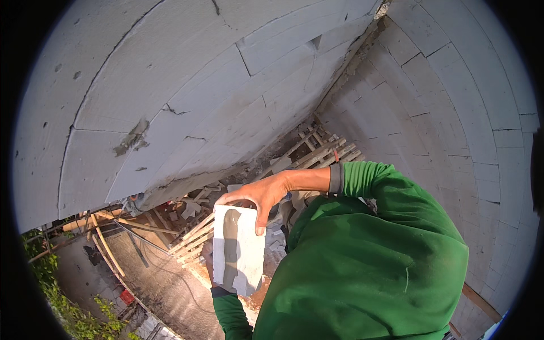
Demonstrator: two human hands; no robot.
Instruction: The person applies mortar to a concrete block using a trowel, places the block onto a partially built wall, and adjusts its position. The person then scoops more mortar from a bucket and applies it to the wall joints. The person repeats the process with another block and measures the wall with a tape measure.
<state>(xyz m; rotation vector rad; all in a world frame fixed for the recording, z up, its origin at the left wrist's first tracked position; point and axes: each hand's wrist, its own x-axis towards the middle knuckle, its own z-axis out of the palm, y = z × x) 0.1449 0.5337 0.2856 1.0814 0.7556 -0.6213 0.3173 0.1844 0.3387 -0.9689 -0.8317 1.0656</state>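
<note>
A white lightweight concrete block (252, 249) is held out in front of my green-sleeved body. Along its upward face runs a grey strip that looks like mortar (231, 241). My right hand (255, 195) spans the block's far end, with the thumb down its right side and the fingers at its far left corner. Against the block's left side is my left hand (208, 260), in shade and mostly hidden behind the block; it appears to support it from there.
A pale block wall (187, 107) rises ahead and to the left, meeting another block wall (447, 124) on the right. Below lie wooden slats (195, 241), rubble, and bamboo poles (107, 243). Green plants (85, 317) grow at the lower left.
</note>
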